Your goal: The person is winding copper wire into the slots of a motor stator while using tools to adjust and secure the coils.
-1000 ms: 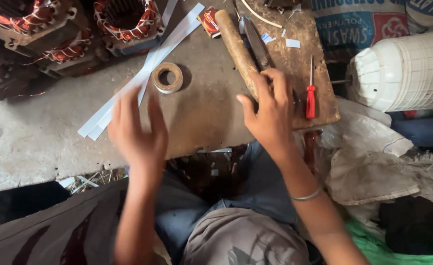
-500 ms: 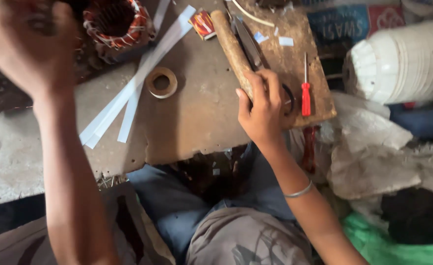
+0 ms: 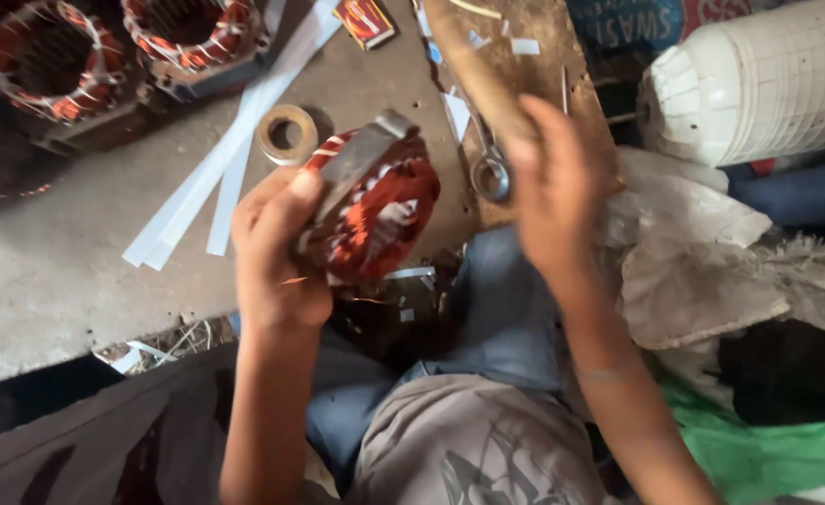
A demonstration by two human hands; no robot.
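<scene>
Left hand (image 3: 277, 252) came back from the far-left corner gripping a copper-wound stator (image 3: 375, 210) — right hand (image 3: 552, 187) closed on wooden stick (image 3: 478, 70), board's near edge.

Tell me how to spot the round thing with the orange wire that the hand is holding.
Find the grey floor with white strips lying across it. Just right of the strips, above the person's lap, the left hand holds a ring of copper-orange wire, the coil. Two similar coils sit at the top left, but this one alone is lifted in a hand, tilted, with a grey metal band across it.
</scene>
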